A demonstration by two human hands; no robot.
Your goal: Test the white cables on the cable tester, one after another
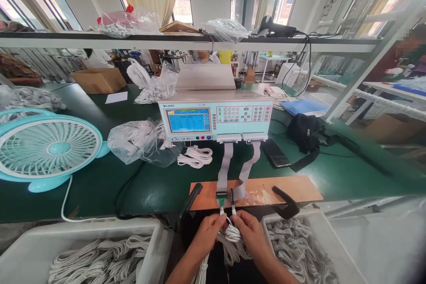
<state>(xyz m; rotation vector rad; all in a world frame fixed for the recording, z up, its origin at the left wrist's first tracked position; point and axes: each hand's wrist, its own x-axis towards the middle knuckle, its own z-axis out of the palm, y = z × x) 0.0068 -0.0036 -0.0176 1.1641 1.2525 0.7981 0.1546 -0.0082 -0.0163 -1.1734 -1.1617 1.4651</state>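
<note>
My left hand (207,233) and my right hand (250,230) are closed on a coiled white cable (233,236) at the near table edge. Each hand pinches one end of the cable up at the two connector sockets (226,199) mounted on a copper-coloured board (259,191). Two grey ribbon cables (237,166) run from the sockets up to a white tester unit (214,117) with a blue screen. More coiled cables hang below my hands.
White bins full of coiled white cables stand at the near left (100,255) and near right (299,248). A teal desk fan (49,146) sits on the left, beside a plastic bag of cables (143,142). A phone (275,153) and a black pouch (304,131) lie right of the tester. Another person sits behind the shelf.
</note>
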